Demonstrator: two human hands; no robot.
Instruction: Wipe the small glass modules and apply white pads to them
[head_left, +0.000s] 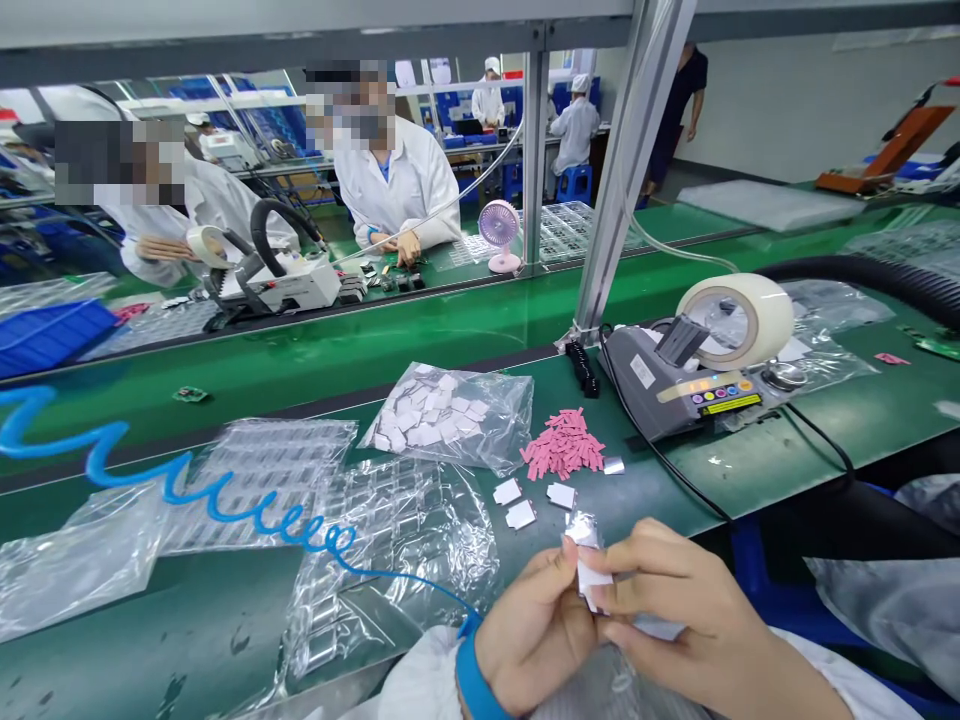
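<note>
Pinching a small white-and-silver piece [593, 578] between them, the left hand [536, 625] and the right hand [686, 605] meet at the near edge of the green counter [217, 600]. The fingers of both are closed on it, the left thumb on one side and the right thumb and fingertips on the other. A blue wrist strap [478, 672] circles the left wrist, and a coiled blue cord [105, 447] runs from it across to the left.

Just beyond the hands lie three white pieces [520, 514], apart from one another, with a small silver piece [613, 466] near a pile of pink strips [562, 446]. Left of the pile, a clear bag [510, 405] holds many more white pieces. Clear plastic trays [397, 520] lie farther left, on the near side of the bag. To the right stands a grey tape dispenser [649, 390] carrying a large roll of tape [776, 318]. Across the line, a co-worker in a white coat [420, 175] leans over small parts, near a pink fan [500, 228].
</note>
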